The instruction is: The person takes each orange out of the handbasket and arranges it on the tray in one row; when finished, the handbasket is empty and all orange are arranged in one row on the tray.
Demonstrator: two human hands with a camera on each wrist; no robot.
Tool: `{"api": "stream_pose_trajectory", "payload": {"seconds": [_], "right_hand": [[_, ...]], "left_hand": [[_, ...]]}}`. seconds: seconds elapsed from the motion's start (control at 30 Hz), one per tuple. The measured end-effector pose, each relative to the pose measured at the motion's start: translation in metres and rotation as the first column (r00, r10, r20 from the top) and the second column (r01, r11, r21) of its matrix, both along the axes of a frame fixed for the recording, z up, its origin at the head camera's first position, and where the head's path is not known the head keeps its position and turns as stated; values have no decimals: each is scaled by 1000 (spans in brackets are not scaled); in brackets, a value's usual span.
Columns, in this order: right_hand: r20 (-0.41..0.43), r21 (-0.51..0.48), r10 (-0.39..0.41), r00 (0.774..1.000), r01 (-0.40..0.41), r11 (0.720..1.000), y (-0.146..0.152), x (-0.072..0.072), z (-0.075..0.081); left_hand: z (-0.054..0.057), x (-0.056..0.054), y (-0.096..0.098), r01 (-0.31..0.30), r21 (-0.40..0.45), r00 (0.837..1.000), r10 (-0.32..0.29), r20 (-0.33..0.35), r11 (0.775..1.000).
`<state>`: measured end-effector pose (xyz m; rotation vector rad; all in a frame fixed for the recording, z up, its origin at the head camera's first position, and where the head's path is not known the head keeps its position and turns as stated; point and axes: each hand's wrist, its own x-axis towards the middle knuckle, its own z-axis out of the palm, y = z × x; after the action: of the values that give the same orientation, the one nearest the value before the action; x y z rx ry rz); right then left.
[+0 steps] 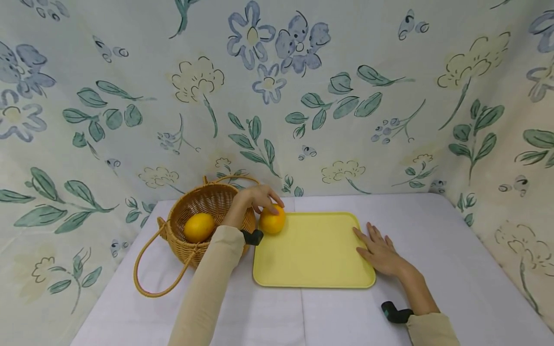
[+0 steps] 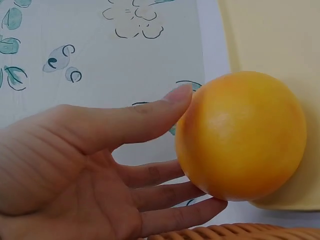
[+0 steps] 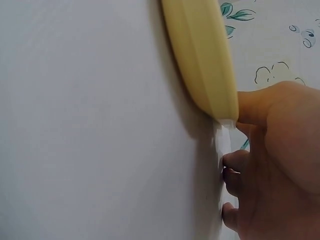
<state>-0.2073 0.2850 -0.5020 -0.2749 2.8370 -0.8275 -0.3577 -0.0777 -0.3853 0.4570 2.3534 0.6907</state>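
Observation:
My left hand point(image 1: 258, 197) reaches over the right rim of a wicker basket point(image 1: 178, 240) and holds a round orange point(image 1: 272, 220) at the upper left corner of a yellow tray point(image 1: 316, 250). In the left wrist view, the thumb point(image 2: 150, 117) lies against one side of the orange point(image 2: 245, 135), with fingertips at its lower side. A second orange-yellow fruit point(image 1: 199, 227) lies inside the basket. At the tray's right edge, my right hand point(image 1: 383, 253) rests with fingers spread. Its thumb touches the tray's side point(image 3: 205, 65) in the right wrist view.
The basket's looped handle point(image 1: 143, 254) hangs out over the white tablecloth point(image 1: 277, 317) on the left. Another handle point(image 1: 238, 178) rises behind the basket. A floral curtain point(image 1: 277, 125) hangs along the table's back edge.

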Motion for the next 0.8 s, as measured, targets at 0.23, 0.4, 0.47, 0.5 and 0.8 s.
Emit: {"api": "stream_pose_trajectory", "payload": {"seconds": [0.23,0.4,0.47,0.5,0.8], "right_hand": [[-8,4,11,1000,-11,1000,1,0,0],[-17,7,11,1000,-11,1000,2,-1,-1],[-17,4,12,1000,-12,1000,3,-1,-1],[-16,1,12,1000,-12,1000,3,-1,-1],[-10,-14,15,1000,-16,1000,3,-1,0]], "left_hand": [[-2,-2,0,-7,-20,1000,7,-18,1000],[-2,-3,0,10,-17,1000,-10,-10,1000],[-2,-2,-1,12,-15,1000,-12,-8,1000],[-1,-2,-1,11,-13,1000,-11,-8,1000],[-2,-3,-1,26,-3,1000,-26,-17,1000]]}}
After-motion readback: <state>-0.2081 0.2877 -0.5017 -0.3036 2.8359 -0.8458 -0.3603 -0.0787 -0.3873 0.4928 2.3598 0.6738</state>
